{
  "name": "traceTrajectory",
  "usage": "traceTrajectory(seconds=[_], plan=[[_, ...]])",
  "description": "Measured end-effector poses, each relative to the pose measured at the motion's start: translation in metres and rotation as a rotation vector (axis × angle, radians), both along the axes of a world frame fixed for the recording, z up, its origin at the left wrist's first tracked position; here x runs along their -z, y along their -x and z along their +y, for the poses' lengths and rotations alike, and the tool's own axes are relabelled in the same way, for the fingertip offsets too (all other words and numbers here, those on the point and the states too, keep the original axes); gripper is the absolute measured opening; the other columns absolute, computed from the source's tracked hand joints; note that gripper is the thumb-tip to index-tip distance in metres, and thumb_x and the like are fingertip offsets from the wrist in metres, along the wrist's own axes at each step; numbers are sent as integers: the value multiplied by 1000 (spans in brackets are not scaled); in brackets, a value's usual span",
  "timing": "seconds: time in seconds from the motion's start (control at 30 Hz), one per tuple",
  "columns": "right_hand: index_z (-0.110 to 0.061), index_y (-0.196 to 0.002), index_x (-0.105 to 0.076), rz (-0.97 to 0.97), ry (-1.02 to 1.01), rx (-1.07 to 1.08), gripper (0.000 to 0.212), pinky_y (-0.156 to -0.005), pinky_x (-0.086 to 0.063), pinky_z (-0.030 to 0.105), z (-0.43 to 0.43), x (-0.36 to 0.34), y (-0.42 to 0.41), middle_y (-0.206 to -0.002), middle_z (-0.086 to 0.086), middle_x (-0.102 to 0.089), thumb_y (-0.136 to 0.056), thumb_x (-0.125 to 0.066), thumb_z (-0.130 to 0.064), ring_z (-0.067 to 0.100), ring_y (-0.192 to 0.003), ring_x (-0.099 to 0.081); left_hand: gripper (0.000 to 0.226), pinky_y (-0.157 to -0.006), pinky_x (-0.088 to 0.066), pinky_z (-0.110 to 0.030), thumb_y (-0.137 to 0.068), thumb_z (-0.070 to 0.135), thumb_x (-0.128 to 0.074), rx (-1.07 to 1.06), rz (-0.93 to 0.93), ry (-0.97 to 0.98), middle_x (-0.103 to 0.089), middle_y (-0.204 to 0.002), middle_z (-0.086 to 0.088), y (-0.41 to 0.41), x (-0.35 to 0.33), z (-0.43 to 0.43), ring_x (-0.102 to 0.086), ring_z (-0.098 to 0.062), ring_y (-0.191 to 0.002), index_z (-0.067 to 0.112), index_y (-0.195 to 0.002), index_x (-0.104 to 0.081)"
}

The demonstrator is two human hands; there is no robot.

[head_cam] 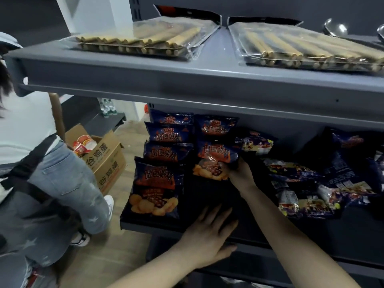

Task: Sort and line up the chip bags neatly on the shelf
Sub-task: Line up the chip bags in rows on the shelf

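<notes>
Gripping the lower edge of a chip bag [216,156], the right hand [239,173] reached into the shelf [342,235]. The left hand [209,235] lay flat, fingers straight, on the shelf front. Lined-up bags [164,163] lay left of both hands, a loose pile [311,183] to their right.

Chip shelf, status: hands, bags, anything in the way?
Right hand grips front chip bag of second row. Left hand open, at shelf edge. Left row lined up; loose bag pile crowds the right.
</notes>
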State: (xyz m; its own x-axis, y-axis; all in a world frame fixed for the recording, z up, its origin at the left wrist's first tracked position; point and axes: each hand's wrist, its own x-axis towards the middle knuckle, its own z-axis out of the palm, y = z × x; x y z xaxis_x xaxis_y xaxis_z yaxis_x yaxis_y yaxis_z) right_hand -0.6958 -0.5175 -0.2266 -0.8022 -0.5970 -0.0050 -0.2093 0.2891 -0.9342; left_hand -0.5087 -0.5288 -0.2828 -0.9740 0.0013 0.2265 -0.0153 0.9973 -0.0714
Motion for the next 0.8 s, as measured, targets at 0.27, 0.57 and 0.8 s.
traceTrajectory(seconds=[0.27, 0.57, 0.8], plan=[[-16, -134, -44, 98, -74, 24, 68, -105, -40, 46, -16, 10, 17, -141, 11, -44, -75, -74, -34, 27, -129, -45, 57, -104, -40, -45, -87, 59, -40, 0, 41, 6, -49, -139, -6, 1, 4, 1, -46, -27, -126, 24, -130, -50], [-22, -150, -15, 125, -43, 94, 92, -106, -34, 31, -10, -9, 7, -151, 2, -34, -79, -74, -23, 22, -136, -36, 58, -103, -39, -44, -85, 60, -33, -29, 16, 19, -49, -139, -3, 2, 2, 3, -46, -24, -126, 27, -129, -50], [-20, -150, -17, 185, -52, 131, 85, -108, -27, 28, 7, -6, -9, -154, 6, -27, -83, -69, -21, 23, -140, -28, 58, -103, -39, -43, -86, 59, -32, -29, 14, -13, -50, -139, -3, 1, 1, 4, -48, -24, -126, 26, -128, -53]])
